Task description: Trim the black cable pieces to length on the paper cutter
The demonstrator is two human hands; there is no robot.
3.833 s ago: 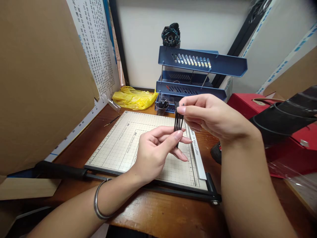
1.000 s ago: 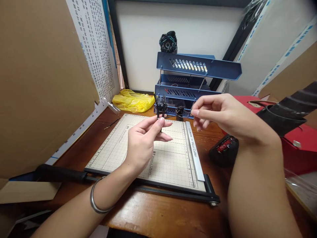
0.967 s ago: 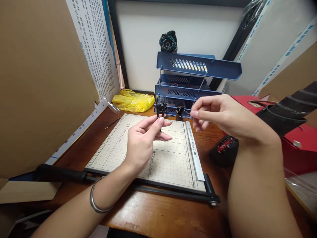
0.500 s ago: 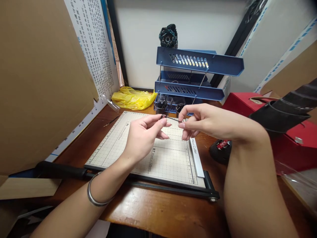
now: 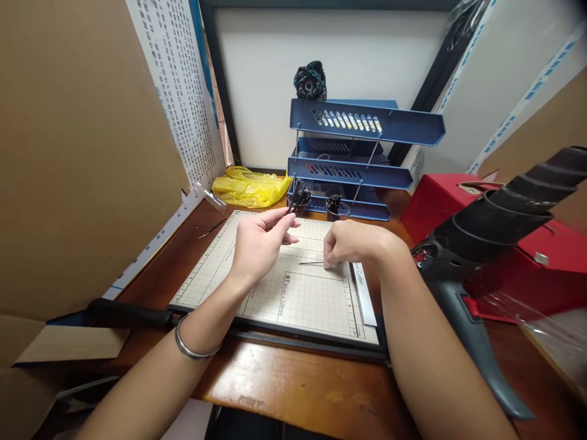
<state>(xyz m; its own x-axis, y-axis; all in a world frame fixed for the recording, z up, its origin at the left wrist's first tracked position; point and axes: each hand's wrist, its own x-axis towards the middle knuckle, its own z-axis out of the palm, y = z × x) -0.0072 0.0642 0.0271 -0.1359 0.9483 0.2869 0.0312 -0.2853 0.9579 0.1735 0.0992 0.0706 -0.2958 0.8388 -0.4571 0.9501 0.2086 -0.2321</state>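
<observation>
On the gridded board [image 5: 316, 305] we read "B7 91mm x 128mm", with "257mm" and a partial "82mm" farther left. Its white strip [image 5: 365, 299] shows "Cutter", the start hidden. Columns of characters on the left sheet [image 5: 177, 73] we find too blurred.

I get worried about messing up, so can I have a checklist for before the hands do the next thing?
1. Left hand pinching its black sticks: ok.
2. Right hand holding one thin strip: ok.
3. Strip touching the paper cutter's board: cannot tell.
4. Hands away from the cutter's handle: ok, it's off to the left.
5. No loose stick on the table: not ok, a thin stick lies left of the board.
6. Right forearm clear of the grey tool handle: cannot tell.
</observation>
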